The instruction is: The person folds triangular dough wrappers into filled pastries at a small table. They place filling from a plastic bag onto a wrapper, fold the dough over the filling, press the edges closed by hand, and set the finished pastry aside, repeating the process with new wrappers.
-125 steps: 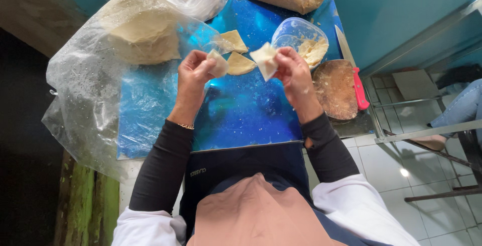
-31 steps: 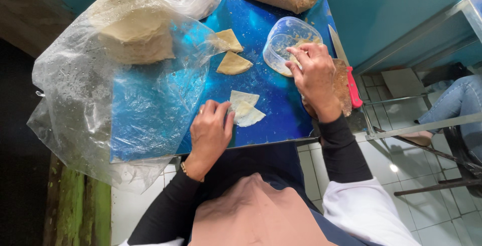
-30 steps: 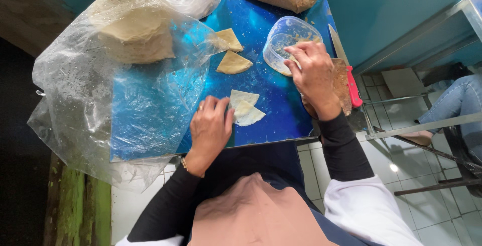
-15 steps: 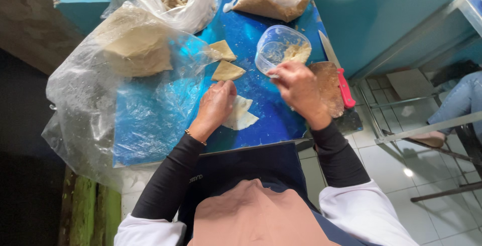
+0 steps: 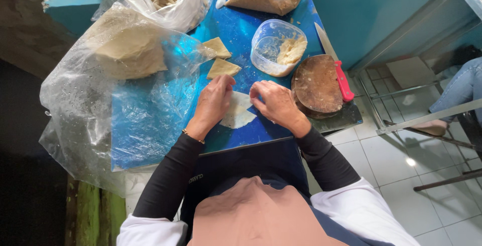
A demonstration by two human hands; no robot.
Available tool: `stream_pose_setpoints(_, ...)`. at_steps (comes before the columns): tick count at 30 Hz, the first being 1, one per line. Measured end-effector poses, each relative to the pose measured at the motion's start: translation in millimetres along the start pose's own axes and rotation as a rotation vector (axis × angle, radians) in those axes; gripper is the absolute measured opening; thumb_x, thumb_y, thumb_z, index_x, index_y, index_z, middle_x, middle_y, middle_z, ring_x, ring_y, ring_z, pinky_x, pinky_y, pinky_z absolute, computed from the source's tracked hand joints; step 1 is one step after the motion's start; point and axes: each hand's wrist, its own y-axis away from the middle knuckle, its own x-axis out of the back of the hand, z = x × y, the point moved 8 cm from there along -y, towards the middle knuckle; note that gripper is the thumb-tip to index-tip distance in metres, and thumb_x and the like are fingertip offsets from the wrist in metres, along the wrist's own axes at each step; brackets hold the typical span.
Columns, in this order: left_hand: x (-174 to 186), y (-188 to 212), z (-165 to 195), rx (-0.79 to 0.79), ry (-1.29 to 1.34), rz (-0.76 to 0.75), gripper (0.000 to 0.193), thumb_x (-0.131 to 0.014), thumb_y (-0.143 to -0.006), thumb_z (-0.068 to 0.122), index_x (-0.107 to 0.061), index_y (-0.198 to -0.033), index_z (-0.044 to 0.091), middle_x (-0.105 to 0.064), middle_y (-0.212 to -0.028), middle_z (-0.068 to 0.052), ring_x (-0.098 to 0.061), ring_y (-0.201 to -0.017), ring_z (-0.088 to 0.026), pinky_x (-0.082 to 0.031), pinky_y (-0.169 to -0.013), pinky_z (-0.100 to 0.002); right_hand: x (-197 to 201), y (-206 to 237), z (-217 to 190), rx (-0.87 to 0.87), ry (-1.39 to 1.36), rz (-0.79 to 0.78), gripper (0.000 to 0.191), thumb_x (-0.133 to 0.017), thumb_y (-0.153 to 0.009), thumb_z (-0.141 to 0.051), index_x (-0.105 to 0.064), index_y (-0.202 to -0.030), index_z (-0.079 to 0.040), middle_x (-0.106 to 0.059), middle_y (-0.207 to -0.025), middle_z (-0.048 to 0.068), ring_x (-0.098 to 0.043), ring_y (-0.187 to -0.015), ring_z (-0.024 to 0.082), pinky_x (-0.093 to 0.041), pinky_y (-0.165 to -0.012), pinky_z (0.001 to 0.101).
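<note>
Right hand point(image 5: 275, 103) back from tub point(image 5: 277, 48), on wrapper point(image 5: 237, 111)

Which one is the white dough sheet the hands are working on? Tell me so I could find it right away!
Start at the blue table. Near its front edge, the left hand and right hand both rest on a thin, pale white dough sheet. It lies flat, unlike the two folded tan triangles further back.

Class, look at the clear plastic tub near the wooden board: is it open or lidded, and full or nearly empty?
Open: the clear tub has no lid on it. It is only partly filled, with pale filling heaped against one side.
</note>
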Motion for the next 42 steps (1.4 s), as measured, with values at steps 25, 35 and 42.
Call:
stream_pose_setpoints(25,4,31,28,-0.055,-0.258,-0.105,0.006,-0.070,-0.086,0.011,-0.068,-0.092,0.010,-0.062,-0.101,-0.010,-0.061,-0.096,-0.034,-0.050,-0.075,-0.047,-1,44,-29,0.012,0.015,0.182,0.015,-0.080,-0.085,-0.019,-0.075,-0.096,-0.011,-0.065,-0.096,0.005,-0.066,-0.089,0.026,-0.053,-0.073,0.0391)
stream_pose_setpoints(35,11,38,47,-0.195,-0.182,-0.122,0.009,-0.067,-0.087,0.007,-0.063,-0.095,0.010,-0.064,-0.093,-0.007,-0.062,-0.092,-0.031,-0.048,-0.079,-0.045,5,49,-29,-0.065,-0.032,0.216,0.020,-0.078,-0.085,-0.020,-0.075,-0.101,-0.007,-0.064,-0.097,0.007,-0.066,-0.091,0.027,-0.053,-0.072,0.0394)
stream_pose_setpoints(42,9,31,40,-0.150,0.022,-0.107,0.015,-0.067,-0.089,0.004,-0.060,-0.102,0.005,-0.062,-0.095,-0.011,-0.061,-0.093,-0.031,-0.049,-0.081,-0.043,-4,48,-12,-0.232,-0.161,0.096,0.009,-0.075,-0.090,-0.018,-0.073,-0.091,-0.009,-0.068,-0.088,0.003,-0.065,-0.074,0.022,-0.053,-0.067,0.0361)
